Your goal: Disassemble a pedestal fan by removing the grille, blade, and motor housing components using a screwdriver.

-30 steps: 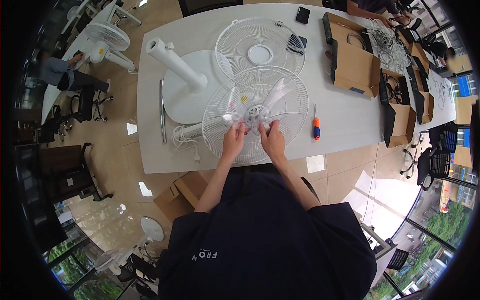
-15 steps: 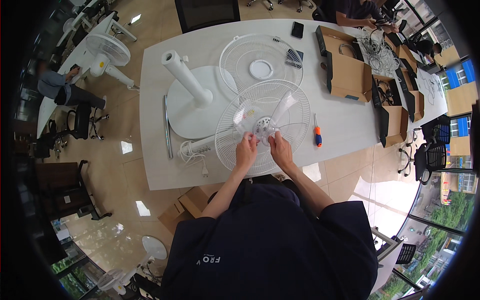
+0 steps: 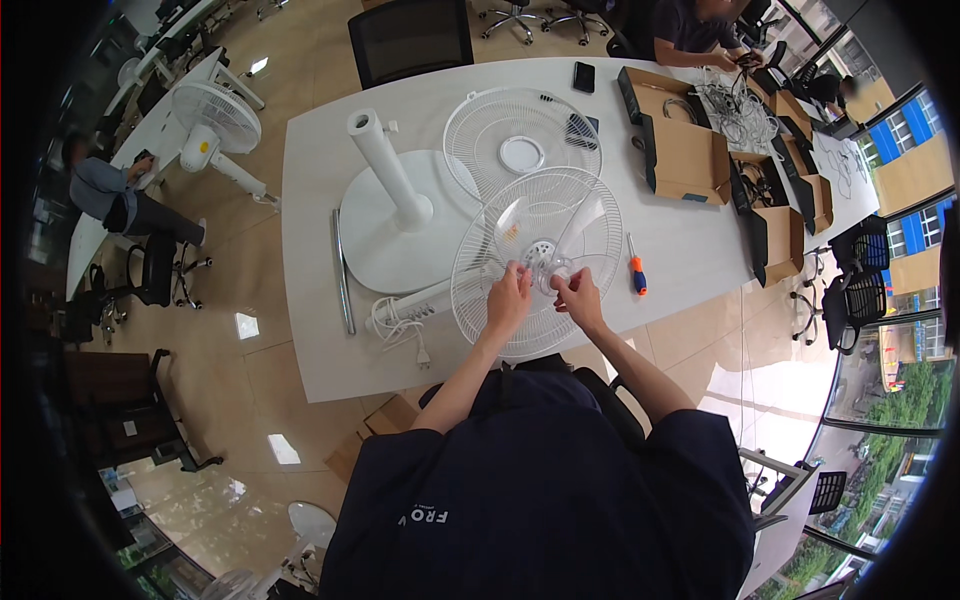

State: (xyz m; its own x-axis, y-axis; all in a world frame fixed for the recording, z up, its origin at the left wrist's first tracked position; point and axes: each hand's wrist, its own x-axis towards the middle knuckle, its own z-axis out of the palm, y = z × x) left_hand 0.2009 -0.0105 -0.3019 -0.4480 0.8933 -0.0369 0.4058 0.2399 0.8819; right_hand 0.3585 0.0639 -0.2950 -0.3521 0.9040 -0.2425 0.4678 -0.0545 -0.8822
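A clear plastic fan blade (image 3: 578,226) sits inside a round white wire grille (image 3: 606,277) on the table in front of me. My left hand (image 3: 509,300) is closed at the left of the blade's hub, thumb and fingers pinching the clear plastic. On the hub's right, my right hand (image 3: 579,299) is also closed, its fingertips bent together at the blade's edge. Under the grille's left side a white fan tube (image 3: 440,303) lies with a coiled white cord and plug (image 3: 424,357). Behind, a second wire grille (image 3: 470,120) lies flat, partly overlapped by the first.
A white stand with a round base (image 3: 372,235) and upright pole (image 3: 388,172) stands left, beside a metal rod (image 3: 343,270). An orange-and-blue screwdriver (image 3: 638,274) lies right. Open cardboard boxes (image 3: 685,160), tangled cables (image 3: 738,108) and a phone (image 3: 584,77) are farther back. Another person (image 3: 690,35) handles cables.
My view has shifted slightly. The front grille with its blade has moved a little to the right, both hands with it. My right hand's fingers are more curled.
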